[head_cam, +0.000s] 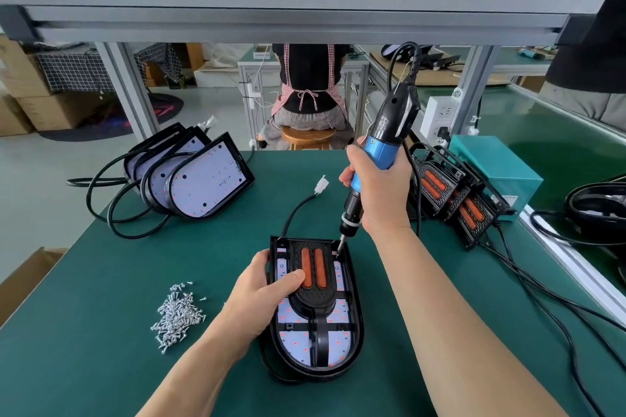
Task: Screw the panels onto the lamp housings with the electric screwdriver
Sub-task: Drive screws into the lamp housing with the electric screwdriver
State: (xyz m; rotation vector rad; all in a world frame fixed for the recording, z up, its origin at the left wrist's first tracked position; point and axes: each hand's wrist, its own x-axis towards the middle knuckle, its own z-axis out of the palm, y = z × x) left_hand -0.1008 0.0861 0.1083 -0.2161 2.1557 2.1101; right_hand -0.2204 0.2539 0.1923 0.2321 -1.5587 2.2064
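cam: head, one wide-angle view | mount: on the person's head, over the near edge of the desk [101, 281] | facing: forward and down | range: close, forearms enter from the bottom edge | low centre: left grip [261, 294] on lamp housing [355, 315], right grip [379, 189] round electric screwdriver [389, 132] | upper frame: shelf [305, 15], room beyond

Desk [118, 281]: matt grn mat, smooth. Lamp housing [356, 325]: blk plastic, semi-gloss. Screws [176, 315]: bright metal. Electric screwdriver [379, 154]: glossy blue plastic. Stool [306, 135]: smooth wood.
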